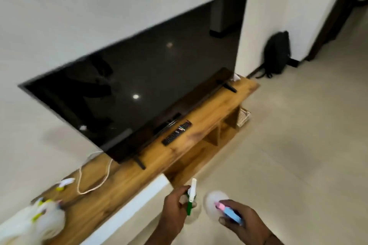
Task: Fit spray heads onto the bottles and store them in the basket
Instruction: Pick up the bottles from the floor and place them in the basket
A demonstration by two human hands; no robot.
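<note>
Blue and pink plastic marks the nearest thing, a blue-and-pink spray head (229, 212) whose body lies across the curled fingers of the right hand (244, 223), thumb pressing on its near side; its pink nose points away from the palm toward a pale, blurred round bottle (214, 208) just past the fingertips, likely because the head is being lined up with, or is already seated on, that bottle's neck, though the blur hides which; just beside it, the left hand (175, 208) wraps its fingers round a green-and-white spray head (191, 195), held upright with the white nozzle rising above the knuckles and the green trigger hanging below them, a hold that would keep it ready for fitting, and whether a bottle hangs under it I cannot tell; both hands hover in the air over the pale floor, carrying their loads rather than resting them; well off to the left of the left hand's fingers, a cluster of white bottles with yellow-green heads (39, 219) stands on the near end of the long wooden TV stand (199, 135), seemingly waiting their turn; beyond the fingertips lie a white cable (93, 183), a black remote control (177, 132) and the large black television (139, 77); farther still, a white woven basket (243, 116) pokes out at the far end of the wooden stand, probably the storage place, with a black backpack (276, 55) against the wall behind.
</note>
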